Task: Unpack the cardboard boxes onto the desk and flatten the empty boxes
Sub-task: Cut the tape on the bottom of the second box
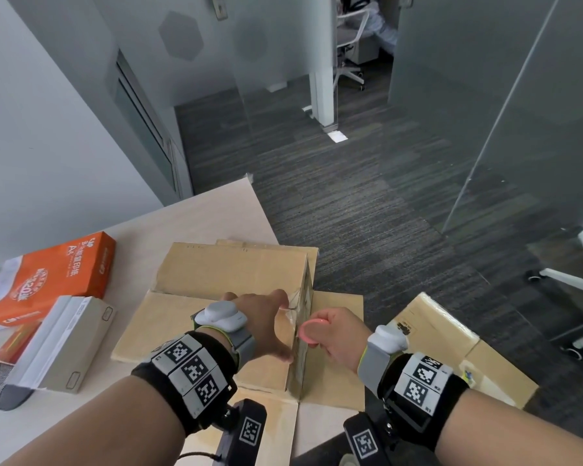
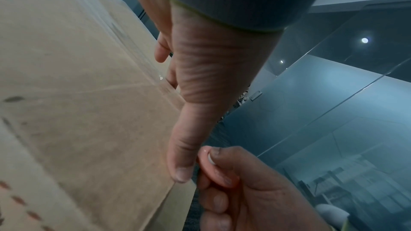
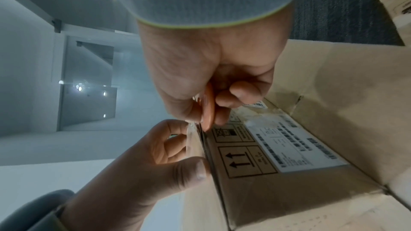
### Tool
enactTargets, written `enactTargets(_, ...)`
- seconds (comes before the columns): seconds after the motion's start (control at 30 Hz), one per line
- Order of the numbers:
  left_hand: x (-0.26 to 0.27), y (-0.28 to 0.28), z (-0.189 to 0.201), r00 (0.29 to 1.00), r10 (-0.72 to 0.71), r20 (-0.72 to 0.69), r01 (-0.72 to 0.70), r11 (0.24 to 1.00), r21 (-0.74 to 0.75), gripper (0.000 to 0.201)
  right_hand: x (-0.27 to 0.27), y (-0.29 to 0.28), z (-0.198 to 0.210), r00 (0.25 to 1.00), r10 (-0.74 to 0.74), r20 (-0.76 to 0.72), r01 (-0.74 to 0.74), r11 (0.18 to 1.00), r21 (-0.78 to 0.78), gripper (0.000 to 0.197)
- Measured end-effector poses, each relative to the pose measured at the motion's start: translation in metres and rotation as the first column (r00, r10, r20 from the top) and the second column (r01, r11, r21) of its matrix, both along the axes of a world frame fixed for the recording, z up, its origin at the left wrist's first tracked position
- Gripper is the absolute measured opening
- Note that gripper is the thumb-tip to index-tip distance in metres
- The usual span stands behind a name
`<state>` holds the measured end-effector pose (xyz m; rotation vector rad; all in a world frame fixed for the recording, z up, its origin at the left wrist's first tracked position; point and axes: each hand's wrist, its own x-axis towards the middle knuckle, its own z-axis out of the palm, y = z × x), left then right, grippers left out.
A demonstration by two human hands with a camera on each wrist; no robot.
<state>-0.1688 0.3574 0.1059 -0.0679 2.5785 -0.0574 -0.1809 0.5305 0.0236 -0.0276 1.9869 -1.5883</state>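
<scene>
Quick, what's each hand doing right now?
The left hand pinches the edge of the cardboard box.
The right hand grips a pink round tool.

Dark striped carpet (image 1: 367, 203) runs far toward a white office chair (image 1: 345, 38); frosted glass partitions (image 1: 535, 95) stand right (pale wall (image 1: 41, 112) left).

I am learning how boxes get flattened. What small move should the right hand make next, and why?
Probably the right hand should draw the pink tool along the taped seam of the cardboard box: its edge sits at that seam, clear tape spans it, and the left hand pinches the box edge beside it.
</scene>
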Motion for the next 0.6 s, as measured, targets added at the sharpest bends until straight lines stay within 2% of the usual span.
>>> enactTargets(0.17,-0.001,-0.008,-0.006,0.995,-0.004,-0.1,0.011,0.998,0.068,0.048,-0.01,0.007,0.003,0.993,-0.11,0.053,0.114,0.99,-0.081,0.013)
enactTargets(0.27,-0.009,-0.014,-0.008,0.979,0.042,-0.197,-0.012,0.988,0.154,0.042,-0.016,0.013,0.002,0.981,-0.176,0.084,0.185,0.976,-0.116,0.018)
enactTargets(0.4,-0.018,-0.012,-0.013,0.958,0.008,-0.288,0.039,0.987,0.157,0.052,-0.02,0.014,0.001,0.971,-0.215,0.107,0.228,0.965,-0.128,0.011)
enactTargets(0.6,-0.037,-0.014,-0.016,0.977,-0.043,-0.208,0.062,0.994,0.087,0.099,-0.024,0.012,0.001,0.961,-0.252,0.111,0.266,0.954,-0.14,0.01)
